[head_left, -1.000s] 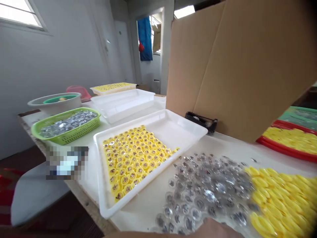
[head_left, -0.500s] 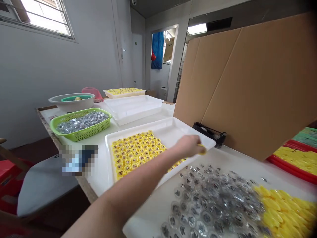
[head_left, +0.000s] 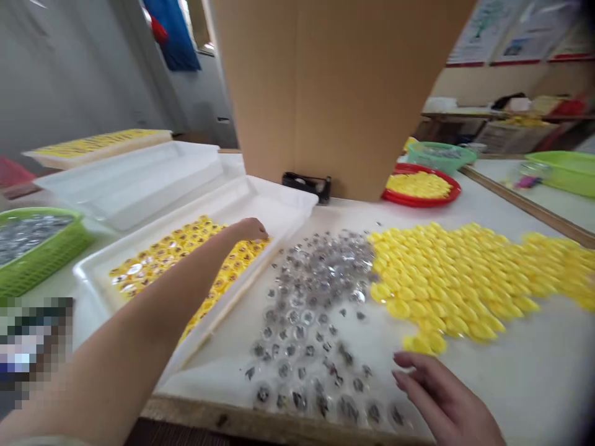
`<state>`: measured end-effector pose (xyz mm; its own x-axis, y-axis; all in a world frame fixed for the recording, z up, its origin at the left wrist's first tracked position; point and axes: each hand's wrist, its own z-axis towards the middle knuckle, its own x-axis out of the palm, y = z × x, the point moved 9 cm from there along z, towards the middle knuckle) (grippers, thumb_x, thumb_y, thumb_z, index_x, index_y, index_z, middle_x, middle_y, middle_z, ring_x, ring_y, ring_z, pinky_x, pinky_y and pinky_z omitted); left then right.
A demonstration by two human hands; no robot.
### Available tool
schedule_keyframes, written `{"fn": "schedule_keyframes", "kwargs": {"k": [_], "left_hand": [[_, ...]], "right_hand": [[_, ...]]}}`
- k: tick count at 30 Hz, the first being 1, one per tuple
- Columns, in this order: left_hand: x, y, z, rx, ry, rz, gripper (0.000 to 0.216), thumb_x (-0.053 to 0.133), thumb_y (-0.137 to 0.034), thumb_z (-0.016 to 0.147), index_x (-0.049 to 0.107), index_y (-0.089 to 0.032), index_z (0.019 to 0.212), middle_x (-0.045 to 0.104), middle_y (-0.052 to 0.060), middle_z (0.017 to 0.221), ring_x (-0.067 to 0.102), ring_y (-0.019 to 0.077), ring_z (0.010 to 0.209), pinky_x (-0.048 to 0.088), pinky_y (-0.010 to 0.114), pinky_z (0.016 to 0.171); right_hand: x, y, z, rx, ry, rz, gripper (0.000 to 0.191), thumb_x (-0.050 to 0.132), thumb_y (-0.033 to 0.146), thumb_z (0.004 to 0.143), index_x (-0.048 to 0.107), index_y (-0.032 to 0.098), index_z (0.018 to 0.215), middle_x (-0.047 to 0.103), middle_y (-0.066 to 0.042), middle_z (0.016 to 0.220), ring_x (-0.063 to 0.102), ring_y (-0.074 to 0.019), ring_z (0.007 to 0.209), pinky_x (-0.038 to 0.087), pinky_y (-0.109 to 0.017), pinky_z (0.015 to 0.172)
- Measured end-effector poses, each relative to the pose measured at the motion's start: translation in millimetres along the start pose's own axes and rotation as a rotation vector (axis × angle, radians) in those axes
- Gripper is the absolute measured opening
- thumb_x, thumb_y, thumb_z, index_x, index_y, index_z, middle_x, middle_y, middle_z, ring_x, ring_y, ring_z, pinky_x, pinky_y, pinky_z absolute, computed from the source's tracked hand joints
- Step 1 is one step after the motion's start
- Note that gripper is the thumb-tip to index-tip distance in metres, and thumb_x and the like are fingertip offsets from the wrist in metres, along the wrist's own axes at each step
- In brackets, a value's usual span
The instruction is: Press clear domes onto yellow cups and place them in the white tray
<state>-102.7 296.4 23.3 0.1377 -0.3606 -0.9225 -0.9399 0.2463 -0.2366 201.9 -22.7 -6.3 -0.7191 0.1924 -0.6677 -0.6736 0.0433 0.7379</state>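
My left hand (head_left: 252, 230) reaches across the white tray (head_left: 283, 197), its fingers closed and pointing down on a yellow round piece at the far end of a row beside the tray's right wall. Most of that piece is hidden by the fingers. Rows of yellow round pieces with printed clear tops (head_left: 174, 243) fill part of the tray, and my forearm covers some of them. Near the table's front, my right hand (head_left: 449, 399) hovers with thumb and fingers apart, nothing visible between them. It is close to the loose yellow pieces (head_left: 446, 279) and the scattered clear printed discs (head_left: 320, 279).
A cardboard sheet (head_left: 344, 93) stands upright behind a black tape dispenser (head_left: 307, 184). A red tray (head_left: 453, 189) of yellow pieces and a green basin (head_left: 439, 156) are at the back right. To the left lie another white tray (head_left: 125, 183) and a green basket (head_left: 51, 266).
The view has swung right and down. My left hand has lowered with the yellow piece from above the tray's right edge to the row end. My right hand has come into view.
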Motion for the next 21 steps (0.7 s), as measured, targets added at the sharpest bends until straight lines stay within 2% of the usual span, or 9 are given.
{"fn": "schedule_keyframes", "kwargs": {"k": [4, 8, 11, 13, 16, 19, 21], "left_hand": [[-10, -8, -5, 0.031, -0.105, 0.003, 0.025, 0.055, -0.032, 0.088, 0.061, -0.012, 0.103, 0.063, 0.006, 0.099, 0.061, 0.0171, 0.085, 0.051, 0.035, 0.077], [-45, -30, -30, 0.028, -0.344, 0.0, 0.028, 0.049, -0.024, 0.088, 0.062, -0.01, 0.109, 0.065, 0.005, 0.095, 0.057, 0.0141, 0.079, 0.045, 0.028, 0.078], [-68, -69, -55, 0.112, -0.482, -0.016, 0.035, 0.042, -0.025, 0.09, 0.061, -0.011, 0.115, 0.065, 0.003, 0.097, 0.055, 0.0145, 0.083, 0.042, 0.027, 0.082], [-72, -103, -71, 0.197, -0.518, -0.033, 0.032, 0.044, -0.026, 0.088, 0.063, -0.014, 0.112, 0.066, 0.002, 0.1, 0.055, 0.0144, 0.084, 0.042, 0.026, 0.083], [-54, -163, -93, 0.391, -0.478, -0.102, 0.026, 0.051, -0.026, 0.085, 0.067, -0.018, 0.105, 0.068, 0.003, 0.099, 0.058, 0.0149, 0.081, 0.046, 0.027, 0.079], [-13, -227, -114, 0.651, -0.333, -0.198, 0.02, 0.055, -0.025, 0.083, 0.07, -0.018, 0.096, 0.07, 0.003, 0.092, 0.061, 0.0154, 0.082, 0.048, 0.027, 0.077], [21, -266, -125, 0.774, -0.213, -0.187, 0.019, 0.055, -0.024, 0.083, 0.07, -0.018, 0.093, 0.07, 0.002, 0.089, 0.062, 0.016, 0.084, 0.048, 0.028, 0.078]], "right_hand": [[5, 23, 17, -0.208, -0.083, -0.191, 0.02, 0.045, 0.029, 0.09, 0.063, 0.022, 0.095, 0.065, -0.005, 0.088, 0.065, -0.0179, 0.079, 0.054, -0.027, 0.068], [30, 41, 45, -0.348, -0.052, -0.533, 0.03, 0.04, 0.01, 0.088, 0.058, 0.019, 0.109, 0.058, -0.007, 0.091, 0.06, -0.0164, 0.069, 0.048, -0.026, 0.055], [42, 48, 61, -0.366, -0.018, -0.624, 0.03, 0.045, -0.001, 0.08, 0.062, 0.019, 0.095, 0.057, -0.007, 0.09, 0.056, -0.0179, 0.07, 0.044, -0.027, 0.057], [44, 51, 63, -0.378, -0.011, -0.622, 0.026, 0.047, -0.003, 0.078, 0.062, 0.017, 0.083, 0.057, -0.008, 0.088, 0.056, -0.0198, 0.074, 0.044, -0.029, 0.062], [46, 51, 56, -0.372, -0.007, -0.596, 0.021, 0.048, 0.0, 0.081, 0.06, 0.015, 0.074, 0.058, -0.009, 0.085, 0.055, -0.0204, 0.074, 0.045, -0.03, 0.064], [44, 50, 38, -0.347, -0.023, -0.528, 0.017, 0.049, 0.007, 0.085, 0.06, 0.016, 0.075, 0.059, -0.008, 0.083, 0.056, -0.0191, 0.071, 0.046, -0.03, 0.063], [41, 52, 24, -0.328, -0.039, -0.469, 0.015, 0.048, 0.01, 0.087, 0.059, 0.016, 0.078, 0.06, -0.007, 0.081, 0.057, -0.0178, 0.069, 0.047, -0.029, 0.062]]}}
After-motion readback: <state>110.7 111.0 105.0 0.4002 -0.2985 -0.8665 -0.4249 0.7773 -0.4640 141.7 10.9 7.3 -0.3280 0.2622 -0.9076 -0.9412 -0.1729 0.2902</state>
